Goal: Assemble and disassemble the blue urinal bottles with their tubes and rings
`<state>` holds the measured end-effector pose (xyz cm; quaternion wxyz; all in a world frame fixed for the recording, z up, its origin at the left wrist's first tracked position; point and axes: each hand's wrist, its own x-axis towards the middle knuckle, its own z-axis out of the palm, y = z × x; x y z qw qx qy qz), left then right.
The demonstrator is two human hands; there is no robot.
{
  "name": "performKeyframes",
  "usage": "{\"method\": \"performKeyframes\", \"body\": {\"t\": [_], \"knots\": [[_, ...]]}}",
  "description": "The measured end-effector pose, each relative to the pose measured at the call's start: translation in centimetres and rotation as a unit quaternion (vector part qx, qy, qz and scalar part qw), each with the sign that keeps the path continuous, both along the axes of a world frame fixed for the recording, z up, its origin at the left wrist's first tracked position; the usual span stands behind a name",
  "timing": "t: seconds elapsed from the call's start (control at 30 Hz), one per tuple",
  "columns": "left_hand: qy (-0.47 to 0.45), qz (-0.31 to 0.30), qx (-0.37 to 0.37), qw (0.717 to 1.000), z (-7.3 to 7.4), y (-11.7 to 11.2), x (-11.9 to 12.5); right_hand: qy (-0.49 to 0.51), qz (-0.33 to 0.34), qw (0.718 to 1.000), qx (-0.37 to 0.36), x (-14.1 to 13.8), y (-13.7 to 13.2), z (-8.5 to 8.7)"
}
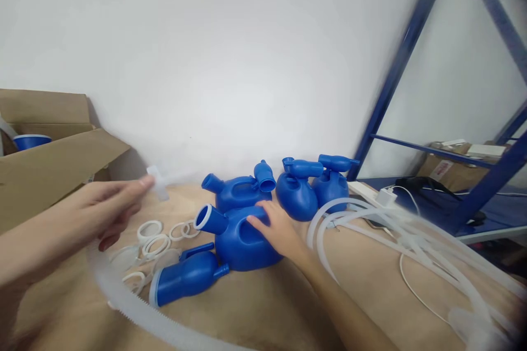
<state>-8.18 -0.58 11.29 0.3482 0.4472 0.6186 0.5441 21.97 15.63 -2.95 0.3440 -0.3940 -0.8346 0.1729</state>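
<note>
My right hand [275, 227] rests on top of a blue plastic jug [241, 236] with a white-rimmed spout, fingers wrapped over its handle area. My left hand [96, 211] is raised at the left, fingertips pinched on a small clear plastic connector [158, 182]. A corrugated translucent hose [140, 310] curves below that hand across the front. More blue jugs [241, 189] [296, 189] [331, 181] stand behind, and a blue elongated bottle [185, 279] lies in front. Several white rings [154, 238] are scattered on the tan surface [263, 307].
An open cardboard box [49, 159] with a blue part inside stands at the left. Coiled translucent tubing [391, 230] lies at the right. A blue metal shelf frame [473, 192] with cables, a white charger [385, 196] and boxes stands at the right. A white wall is behind.
</note>
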Motion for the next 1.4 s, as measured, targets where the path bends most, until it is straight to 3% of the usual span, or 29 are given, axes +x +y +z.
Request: {"method": "performKeyframes", "body": {"t": [0.1,0.33,0.47,0.6,0.93,1.1,1.27,1.4], "knots": [[0.127,-0.017,-0.068,0.989,-0.8,0.9,0.8,0.0,0.005,1.0,0.0,0.2,-0.1,-0.1],[0.205,-0.056,-0.044,0.976,-2.8,2.4,1.3,-0.001,0.009,1.0,0.005,0.4,-0.5,0.4],[0.307,-0.14,-0.091,0.937,-3.5,4.0,1.4,0.006,-0.003,1.0,0.005,0.2,-0.7,0.3],[0.391,-0.186,-0.064,0.899,-4.4,5.7,1.6,0.014,-0.016,1.0,0.006,0.3,-0.9,0.4],[0.433,-0.215,-0.013,0.875,-6.8,6.8,-0.5,0.022,-0.02,1.0,0.008,0.2,-0.7,0.3],[0.472,-0.202,-0.036,0.857,-6.6,6.5,0.5,0.027,-0.016,0.999,0.011,0.2,-0.7,0.1],[0.467,-0.227,-0.032,0.854,-5.7,6.1,1.4,0.027,-0.011,0.999,0.017,0.3,-0.8,-0.1],[0.469,-0.222,-0.016,0.855,-6.3,6.3,0.7,0.024,-0.003,0.999,0.022,0.4,-0.7,0.0]]}}
